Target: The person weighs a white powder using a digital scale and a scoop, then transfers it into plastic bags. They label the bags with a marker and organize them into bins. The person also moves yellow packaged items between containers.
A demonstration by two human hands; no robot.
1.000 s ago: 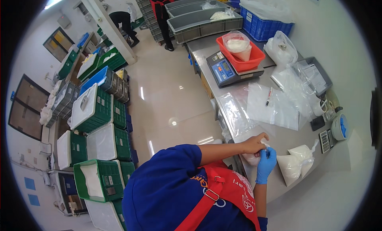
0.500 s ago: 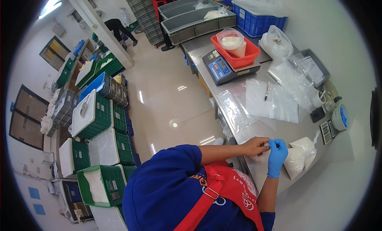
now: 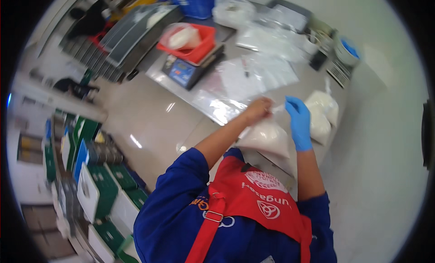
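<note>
A: What lies nearest the hands?

B: A plump, rounded clear plastic bag with pale filling (image 3: 266, 138), glossy and creased, at the near edge of the grey metal table (image 3: 309, 84), just below the bare left hand (image 3: 259, 110).

A: Which way does it point?

B: Its narrow, gathered neck points away from the person, up between the hands; the long axis seems to follow it from the broad base.

A: And the hands?

B: The left's fingers curl closed around the neck. The right hand in a smooth blue glove (image 3: 299, 120) has its fingertips bunched beside it; I can't tell whether they pinch the film.

A: What's around?

B: Right of the glove, two bulging clear bags of white filling (image 3: 321, 117); the glove stands between. Beyond the left hand, crinkled flat clear plastic sheets (image 3: 272, 73), then a red plastic tray (image 3: 206, 41) on a dark, blue-panelled scale (image 3: 180, 73).
</note>
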